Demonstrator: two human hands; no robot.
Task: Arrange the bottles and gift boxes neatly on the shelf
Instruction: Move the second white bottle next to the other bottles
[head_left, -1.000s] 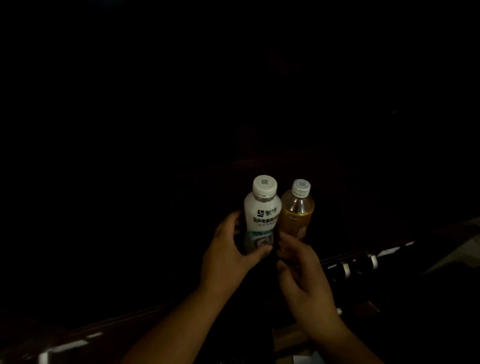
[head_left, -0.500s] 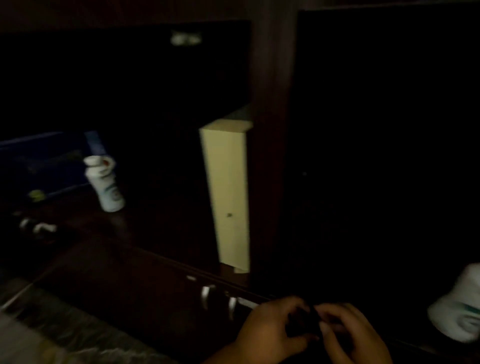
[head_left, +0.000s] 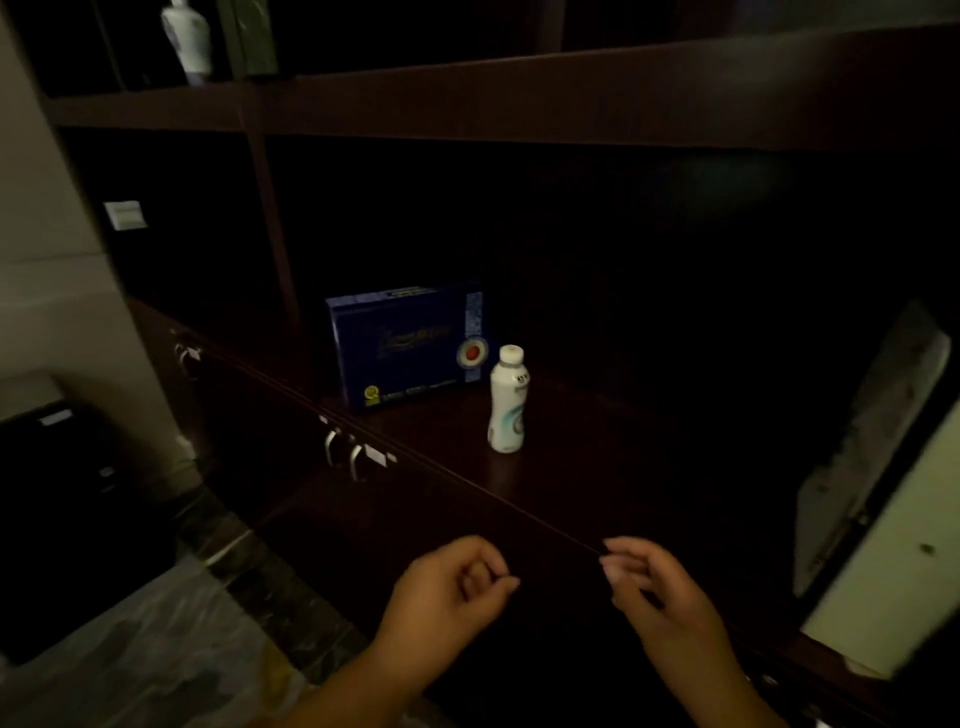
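Note:
A white bottle (head_left: 508, 400) with a white cap stands upright on the dark wooden shelf (head_left: 597, 467). Just behind and left of it a blue gift box (head_left: 405, 345) stands on its long edge. My left hand (head_left: 449, 590) and my right hand (head_left: 652, 584) hover low in front of the shelf edge, well short of the bottle. Both hands have loosely curled fingers and hold nothing. A pale box (head_left: 878, 499) leans at the far right of the shelf.
Metal drawer handles (head_left: 345, 457) stick out below the shelf edge. A white vase (head_left: 188, 39) stands on the upper shelf at top left. A wall switch (head_left: 124, 214) and a dark cabinet (head_left: 57, 467) lie at the left, above a plastic-covered floor (head_left: 145, 649).
A second ago my hands held a white and an amber bottle together. The view has swung left; those bottles are out of sight and both hands are empty and apart.

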